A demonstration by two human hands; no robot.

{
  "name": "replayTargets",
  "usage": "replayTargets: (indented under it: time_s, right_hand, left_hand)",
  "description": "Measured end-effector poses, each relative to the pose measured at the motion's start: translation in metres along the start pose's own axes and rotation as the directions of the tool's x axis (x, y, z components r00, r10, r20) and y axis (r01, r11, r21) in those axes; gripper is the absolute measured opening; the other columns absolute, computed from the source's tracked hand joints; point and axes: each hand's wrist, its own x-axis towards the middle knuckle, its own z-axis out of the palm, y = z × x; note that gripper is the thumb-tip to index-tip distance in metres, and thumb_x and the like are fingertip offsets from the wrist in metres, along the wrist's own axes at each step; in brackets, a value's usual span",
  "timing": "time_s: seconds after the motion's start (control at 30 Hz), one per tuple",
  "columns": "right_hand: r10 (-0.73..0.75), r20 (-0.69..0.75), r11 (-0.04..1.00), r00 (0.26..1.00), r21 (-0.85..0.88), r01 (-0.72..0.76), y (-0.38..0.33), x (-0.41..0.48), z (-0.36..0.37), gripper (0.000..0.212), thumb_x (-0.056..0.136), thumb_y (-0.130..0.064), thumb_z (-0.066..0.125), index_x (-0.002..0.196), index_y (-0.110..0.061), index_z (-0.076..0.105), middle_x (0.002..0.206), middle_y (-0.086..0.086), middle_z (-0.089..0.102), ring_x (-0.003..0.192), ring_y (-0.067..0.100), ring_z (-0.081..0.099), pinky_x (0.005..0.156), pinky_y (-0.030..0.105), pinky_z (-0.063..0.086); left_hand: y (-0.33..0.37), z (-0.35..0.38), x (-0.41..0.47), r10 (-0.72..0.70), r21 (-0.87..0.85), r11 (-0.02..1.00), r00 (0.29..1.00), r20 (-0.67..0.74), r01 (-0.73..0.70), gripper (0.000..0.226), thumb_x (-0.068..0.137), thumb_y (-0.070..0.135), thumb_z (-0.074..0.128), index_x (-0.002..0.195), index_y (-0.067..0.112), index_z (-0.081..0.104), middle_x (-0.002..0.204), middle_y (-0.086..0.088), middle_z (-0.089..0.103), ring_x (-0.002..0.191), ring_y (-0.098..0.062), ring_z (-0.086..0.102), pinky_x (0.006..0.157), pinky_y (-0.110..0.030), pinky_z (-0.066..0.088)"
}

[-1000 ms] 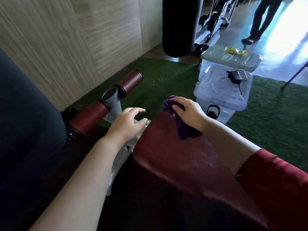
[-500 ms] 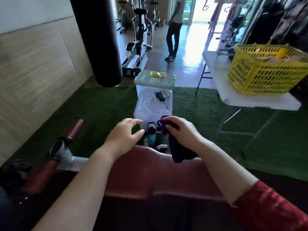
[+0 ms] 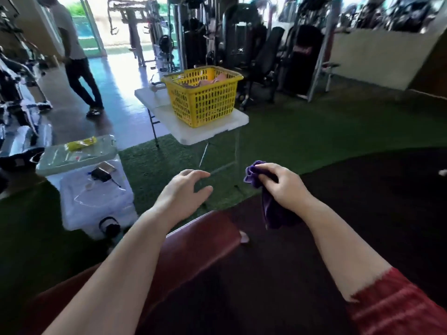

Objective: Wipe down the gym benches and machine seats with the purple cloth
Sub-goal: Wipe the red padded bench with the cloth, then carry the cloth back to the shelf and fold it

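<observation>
1. Green turf floor spreads across the gym.
2. The dark red bench lies low in view under the left forearm.
3. A white tabletop beyond it carries a yellow basket.
4. A clear lidded box stands at the left.
5. The purple cloth hangs just beside the bench's far corner from the right hand, whose grip is clamped on its bunched top.
6. The left hand hovers nearby, its grip apart and fingers loosely spread, holding nothing.

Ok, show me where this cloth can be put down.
Bare: the red bench pad between the forearms; the white table along its near edge, in front of the yellow basket; the turf between the clear boxes and the table legs. Crowded: the box lids, carrying a yellow packet and a black gadget.
</observation>
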Motion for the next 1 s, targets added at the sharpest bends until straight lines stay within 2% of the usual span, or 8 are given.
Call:
replayTargets:
  time_s: [0.17, 0.3, 0.4, 0.5, 0.63, 0.77, 1.0]
  right_hand:
    - [0.167, -0.169, 0.984, 0.971, -0.032, -0.175, 0.056, -0.053, -0.081, 0.027, 0.093, -0.024, 0.060, 0.118, -0.031, 0.065, 0.123, -0.011, 0.063, 0.116, 0.005, 0.054, 0.097, 0.016, 0.038]
    - [0.319, -0.316, 0.942, 0.894, 0.003, -0.335, 0.116, -0.094, -0.150, 0.027, 0.092, -0.027, 0.060, 0.119, -0.033, 0.064, 0.123, -0.011, 0.061, 0.117, 0.007, 0.054, 0.100, 0.021, 0.040]
    - [0.408, -0.406, 0.897, 0.817, 0.013, -0.442, 0.161, -0.113, -0.202, 0.027, 0.092, -0.030, 0.059, 0.119, -0.035, 0.063, 0.122, -0.012, 0.061, 0.114, 0.007, 0.054, 0.093, 0.019, 0.038]
    - [0.460, -0.469, 0.854, 0.754, 0.000, -0.520, 0.211, -0.120, -0.256, 0.027, 0.093, -0.030, 0.058, 0.119, -0.034, 0.062, 0.121, -0.013, 0.062, 0.113, 0.007, 0.055, 0.088, 0.017, 0.034]
    - [0.499, -0.501, 0.799, 0.707, -0.048, -0.599, 0.277, -0.112, -0.331, 0.028, 0.093, -0.028, 0.056, 0.121, -0.031, 0.061, 0.122, -0.011, 0.062, 0.115, 0.010, 0.054, 0.087, 0.016, 0.033]
    - [0.516, -0.527, 0.770, 0.676, -0.061, -0.635, 0.335, -0.086, -0.396, 0.026, 0.093, -0.027, 0.058, 0.117, -0.032, 0.063, 0.122, -0.012, 0.063, 0.114, 0.009, 0.055, 0.085, 0.015, 0.032]
    - [0.531, -0.547, 0.754, 0.647, -0.044, -0.656, 0.445, -0.002, -0.483, 0.024, 0.093, -0.028, 0.055, 0.115, -0.036, 0.062, 0.119, -0.010, 0.064, 0.112, 0.013, 0.057, 0.090, 0.023, 0.040]
  left_hand:
    - [0.083, 0.071, 0.033, 0.205, -0.017, 0.979, 0.964, 0.170, -0.205, 0.039, 0.087, 0.044, 0.061, 0.125, 0.038, 0.059, 0.131, 0.012, 0.052, 0.119, -0.011, 0.050, 0.101, -0.028, 0.040]
    - [0.167, 0.138, 0.068, 0.368, -0.077, 0.929, 0.887, 0.279, -0.361, 0.039, 0.088, 0.044, 0.060, 0.126, 0.036, 0.058, 0.133, 0.010, 0.052, 0.123, -0.011, 0.048, 0.101, -0.027, 0.039]
    - [0.229, 0.191, 0.099, 0.452, -0.142, 0.891, 0.822, 0.347, -0.430, 0.039, 0.088, 0.046, 0.059, 0.127, 0.038, 0.056, 0.134, 0.013, 0.049, 0.123, -0.008, 0.047, 0.098, -0.024, 0.039]
    - [0.295, 0.250, 0.134, 0.535, -0.200, 0.844, 0.749, 0.392, -0.498, 0.039, 0.088, 0.048, 0.057, 0.127, 0.039, 0.056, 0.134, 0.014, 0.049, 0.123, -0.008, 0.047, 0.101, -0.029, 0.041]
    - [0.382, 0.322, 0.186, 0.594, -0.239, 0.802, 0.688, 0.417, -0.548, 0.039, 0.089, 0.046, 0.057, 0.127, 0.038, 0.056, 0.133, 0.014, 0.049, 0.119, -0.008, 0.049, 0.097, -0.031, 0.044]
    - [0.455, 0.380, 0.248, 0.620, -0.264, 0.783, 0.676, 0.398, -0.563, 0.038, 0.090, 0.045, 0.058, 0.127, 0.036, 0.057, 0.133, 0.013, 0.051, 0.121, -0.008, 0.048, 0.096, -0.028, 0.041]
    - [0.533, 0.468, 0.367, 0.635, -0.284, 0.770, 0.650, 0.417, -0.571, 0.036, 0.090, 0.044, 0.058, 0.126, 0.037, 0.057, 0.134, 0.012, 0.050, 0.121, -0.006, 0.047, 0.093, -0.023, 0.037]
